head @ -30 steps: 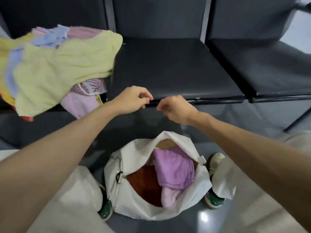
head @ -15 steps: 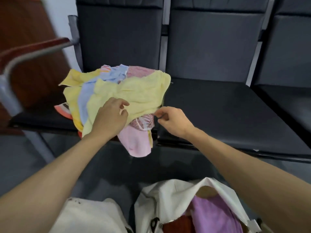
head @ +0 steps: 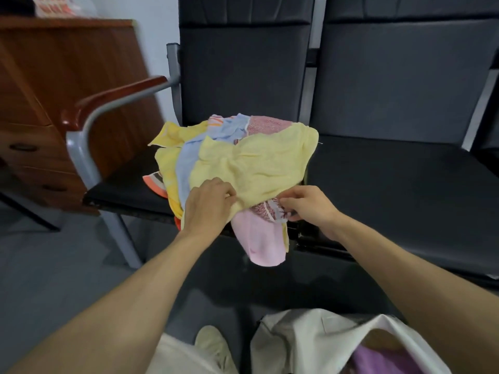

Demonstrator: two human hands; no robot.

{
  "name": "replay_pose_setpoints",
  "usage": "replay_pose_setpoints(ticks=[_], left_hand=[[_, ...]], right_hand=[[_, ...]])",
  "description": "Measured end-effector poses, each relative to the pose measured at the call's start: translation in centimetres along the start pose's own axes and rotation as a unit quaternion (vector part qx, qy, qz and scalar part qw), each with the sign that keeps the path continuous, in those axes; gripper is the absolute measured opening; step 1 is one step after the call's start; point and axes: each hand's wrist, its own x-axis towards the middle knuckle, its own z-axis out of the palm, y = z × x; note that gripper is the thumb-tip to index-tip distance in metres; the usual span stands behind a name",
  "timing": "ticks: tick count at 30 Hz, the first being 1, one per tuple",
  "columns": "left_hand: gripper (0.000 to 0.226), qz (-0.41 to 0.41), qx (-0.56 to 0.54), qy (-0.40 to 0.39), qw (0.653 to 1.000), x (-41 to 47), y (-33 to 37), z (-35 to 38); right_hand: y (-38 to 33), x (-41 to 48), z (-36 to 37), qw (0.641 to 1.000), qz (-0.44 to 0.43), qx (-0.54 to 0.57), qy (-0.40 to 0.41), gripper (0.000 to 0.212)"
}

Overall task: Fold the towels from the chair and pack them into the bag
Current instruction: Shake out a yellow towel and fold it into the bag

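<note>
Towels point(head: 216, 147) are lying in a loose, many-coloured heap on the seat of the chair point(head: 127, 187), and we are leaning over them with the open bag point(head: 305, 338) waiting on the floor below our arms, so each folded piece has only a short drop. We are going for the pale yellow towel point(head: 256, 163) because it is lying uppermost. Our left hand point(head: 208, 205) is curling its fingers round that towel's near edge, and our right hand point(head: 307, 205) is pinching the same edge further along, just above a red-patterned cloth point(head: 266, 210) and a pink towel point(head: 259, 238) hanging over the seat front. Whether the right fingers are also catching the patterned cloth we cannot tell. Gripping one hem at two points is, we judge, readying it to lift clear and flat. A purple towel point(head: 383, 360) is already sitting in the bag
</note>
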Motion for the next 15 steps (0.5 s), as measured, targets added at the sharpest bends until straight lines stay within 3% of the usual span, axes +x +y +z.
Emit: replay_pose_setpoints(ticks=[3, 7, 11, 15], left_hand=[[0.011, -0.06, -0.12, 0.021, 0.991, 0.3, 1.8, -0.8], [0.009, -0.061, -0.319, 0.011, 0.946, 0.4, 5.9, -2.0], [0.016, -0.05, -0.458, -0.1, 0.882, -0.2, 9.3, -2.2], [0.011, -0.005, -0.476, -0.217, 0.852, -0.5, 11.6, -1.4]], right_hand=[[-0.3, -0.4, -0.5, 0.998, 0.025, 0.055, -0.002, 0.017], [-1.2, -0.8, -1.2, 0.973, 0.087, 0.212, -0.031, 0.04], [-1.8, -1.1, -2.8, 0.926, 0.127, 0.355, 0.011, 0.037], [-1.8, -2.8, -5.6, 0.934, 0.131, 0.33, 0.052, 0.023]])
